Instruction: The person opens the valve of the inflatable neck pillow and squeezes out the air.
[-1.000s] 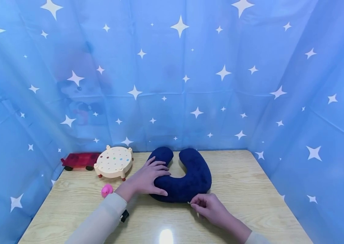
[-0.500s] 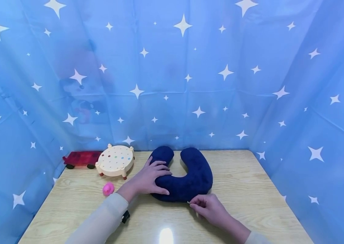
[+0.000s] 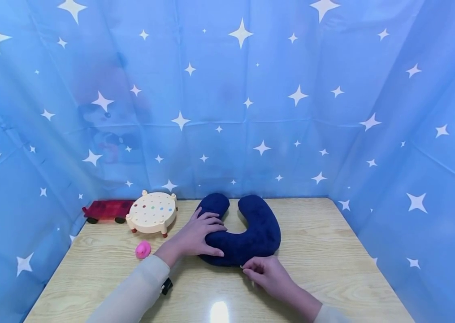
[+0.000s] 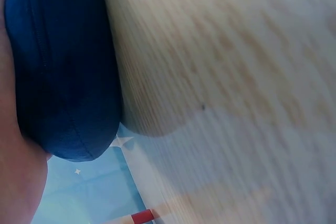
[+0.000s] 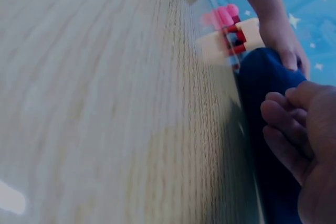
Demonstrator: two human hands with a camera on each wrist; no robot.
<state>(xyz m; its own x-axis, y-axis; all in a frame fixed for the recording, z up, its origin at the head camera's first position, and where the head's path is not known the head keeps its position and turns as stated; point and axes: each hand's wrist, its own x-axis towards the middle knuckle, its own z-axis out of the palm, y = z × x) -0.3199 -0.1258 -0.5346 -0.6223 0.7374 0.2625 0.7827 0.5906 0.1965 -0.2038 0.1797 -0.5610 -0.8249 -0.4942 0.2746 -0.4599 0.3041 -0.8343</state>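
A navy blue U-shaped neck pillow [image 3: 257,237] lies on the table with its opening toward the back curtain. My left hand [image 3: 197,235] rests on its left arm, fingers spread and thumb toward the front. At the pillow's front edge, my right hand [image 3: 265,273] pinches a small shiny zipper pull [image 3: 241,267] between thumb and forefinger. In the right wrist view the curled fingers [image 5: 281,119] stand close against the blue fabric, and the pull is hidden. From the left wrist, a seam line runs along the pillow's side [image 4: 68,66].
A pink rubber duck [image 3: 143,250] sits left of my left forearm. Behind it stand a round cream pegboard toy [image 3: 151,213] on short legs and a red wheeled toy [image 3: 106,211]. A starry blue curtain [image 3: 219,112] encloses the wooden table [image 3: 316,251].
My right hand has moved slightly left along the pillow's front edge with the zipper pull. The left hand has stayed in place on the pillow.
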